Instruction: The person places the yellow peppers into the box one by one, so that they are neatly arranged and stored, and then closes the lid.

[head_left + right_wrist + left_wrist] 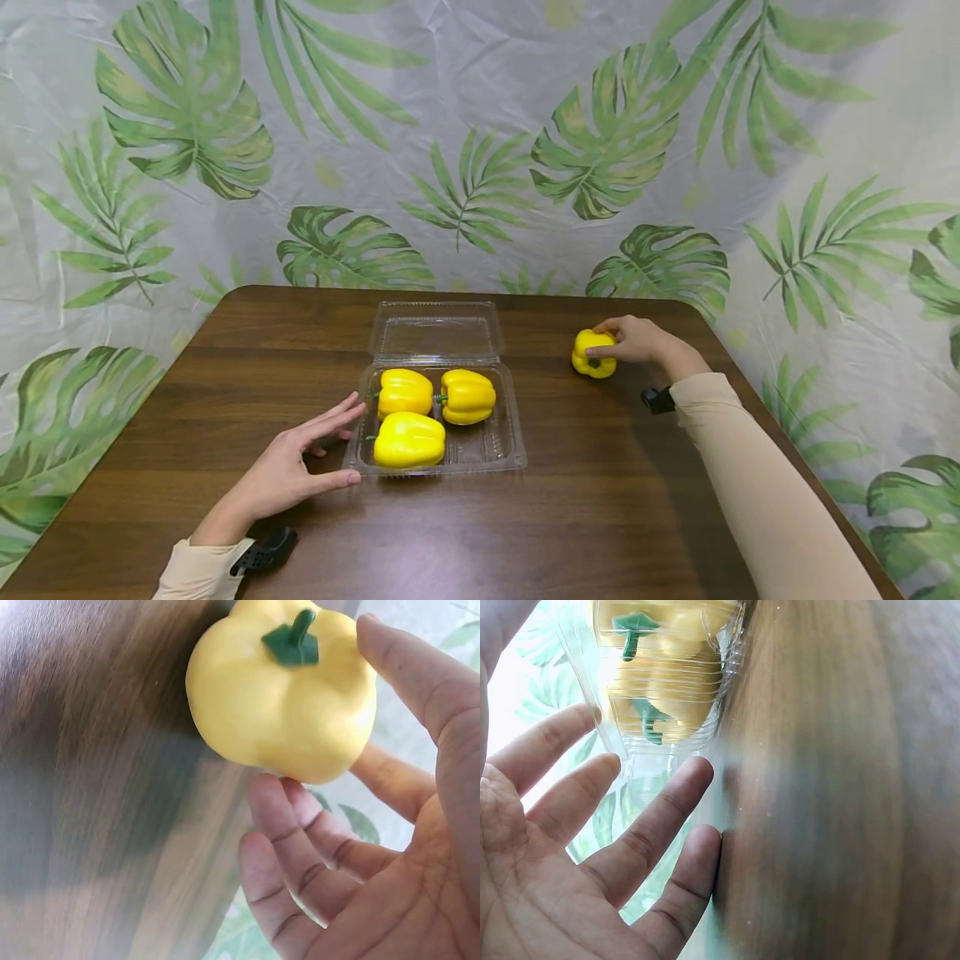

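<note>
A clear plastic clamshell container (480, 450) lies with its lid folded back on the table. Inside its tray are three yellow bell peppers: one at the front left (408, 440), one at the back left (405, 392) and one at the back right (468, 397). My left hand (296, 467) is at the tray's left side, fingers spread and fingertips right at the rim. Over to the right, my right hand (637, 340) pinches another yellow bell pepper (281, 697) between thumb and fingers. Its green stem faces the wrist camera.
The brown wooden table (562, 517) carries all of this. The container's raised lid (437, 332) lies toward the table's back edge. Behind hangs a leaf-patterned cloth (480, 125). Dark bands with devices (266, 552) sit on both wrists.
</note>
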`<state>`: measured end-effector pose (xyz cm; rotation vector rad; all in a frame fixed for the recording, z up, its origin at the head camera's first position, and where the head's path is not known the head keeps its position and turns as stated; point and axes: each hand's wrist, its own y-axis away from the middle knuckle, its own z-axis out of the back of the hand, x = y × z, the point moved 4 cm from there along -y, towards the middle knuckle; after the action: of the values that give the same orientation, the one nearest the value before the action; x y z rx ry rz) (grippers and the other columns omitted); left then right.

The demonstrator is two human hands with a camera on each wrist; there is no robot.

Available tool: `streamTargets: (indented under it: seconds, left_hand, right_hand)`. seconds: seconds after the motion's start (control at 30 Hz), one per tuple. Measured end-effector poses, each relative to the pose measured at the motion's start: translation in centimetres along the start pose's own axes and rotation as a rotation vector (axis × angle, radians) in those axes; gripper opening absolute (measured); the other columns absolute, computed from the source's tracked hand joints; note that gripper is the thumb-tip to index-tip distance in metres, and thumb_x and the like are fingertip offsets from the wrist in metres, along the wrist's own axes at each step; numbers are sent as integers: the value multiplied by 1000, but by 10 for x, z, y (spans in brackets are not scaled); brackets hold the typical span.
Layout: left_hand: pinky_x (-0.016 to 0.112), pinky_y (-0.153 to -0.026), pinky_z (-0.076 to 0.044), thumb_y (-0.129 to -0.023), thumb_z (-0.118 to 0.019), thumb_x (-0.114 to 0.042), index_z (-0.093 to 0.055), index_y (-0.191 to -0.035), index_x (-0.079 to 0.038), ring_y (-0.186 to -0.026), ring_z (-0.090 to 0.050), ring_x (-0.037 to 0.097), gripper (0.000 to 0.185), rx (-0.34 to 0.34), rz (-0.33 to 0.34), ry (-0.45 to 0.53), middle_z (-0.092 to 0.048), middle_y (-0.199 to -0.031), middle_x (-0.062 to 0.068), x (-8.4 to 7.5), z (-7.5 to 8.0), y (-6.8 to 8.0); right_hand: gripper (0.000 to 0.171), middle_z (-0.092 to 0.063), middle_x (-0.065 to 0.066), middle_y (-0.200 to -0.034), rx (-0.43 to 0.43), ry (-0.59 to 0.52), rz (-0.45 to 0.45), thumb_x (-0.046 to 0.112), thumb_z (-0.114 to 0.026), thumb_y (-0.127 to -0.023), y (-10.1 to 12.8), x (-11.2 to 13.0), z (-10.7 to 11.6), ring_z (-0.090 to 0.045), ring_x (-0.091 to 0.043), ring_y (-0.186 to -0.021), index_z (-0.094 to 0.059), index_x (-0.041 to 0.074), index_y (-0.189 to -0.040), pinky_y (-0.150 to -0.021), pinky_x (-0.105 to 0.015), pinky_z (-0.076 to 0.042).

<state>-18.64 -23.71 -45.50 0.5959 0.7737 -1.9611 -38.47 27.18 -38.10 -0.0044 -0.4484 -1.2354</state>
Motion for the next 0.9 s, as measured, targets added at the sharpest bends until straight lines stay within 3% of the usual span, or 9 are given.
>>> streamTargets:
  seconds: [0.23,0.33,0.47,0.57,0.8,0.9]
  left_hand:
    - [30,-86,-57,-89,-89,-32,-51,-162,-20,-117,-68,2,83,4,-1,-2,-41,-173,8,0,0,0]
    - [30,-86,-57,-89,-90,-31,-51,-162,-20,-118,-67,1,83,3,-1,-4,-41,-173,7,0,-1,0]
    - [30,-86,-57,-89,-90,-32,-51,-162,-21,-118,-67,1,83,2,2,-5,-41,-173,7,0,0,0]
    - [30,-86,-57,-89,-90,-32,-51,-162,-21,-118,-67,2,83,2,3,-5,-41,-173,7,0,-1,0]
    - [29,-85,-56,-89,-90,-33,-51,-162,-21,-118,-67,2,83,3,2,-3,-41,-173,7,0,-1,0]
    - [29,-85,-56,-89,-89,-33,-51,-162,-20,-118,-67,2,83,2,1,-5,-41,-173,8,0,-1,0]
  right_hand:
    - [75,-66,-34,-139,26,-9,36,51,-65,-105,7,4,-3,-65,-47,-125,-52,-4,-155,-101,-57,-55]
    - [77,-71,-30,-129,38,3,43,51,-66,-104,9,6,-3,-69,-37,-110,-51,-5,-155,-94,-50,-56]
    - [80,-74,-26,-122,40,10,45,50,-71,-101,11,7,-4,-67,-29,-101,-50,-6,-155,-90,-46,-55]
    - [83,-73,-28,-127,43,-2,54,46,-76,-98,12,8,-5,-70,-33,-110,-49,-8,-155,-96,-51,-57]
    - [78,-79,-20,-110,62,-16,67,25,-84,-93,15,10,-4,-72,-28,-100,-49,-12,-153,-93,-48,-58]
    - [70,-78,-20,-111,44,-5,62,23,-84,-93,15,10,-3,-72,-31,-102,-55,-10,-148,-94,-50,-59]
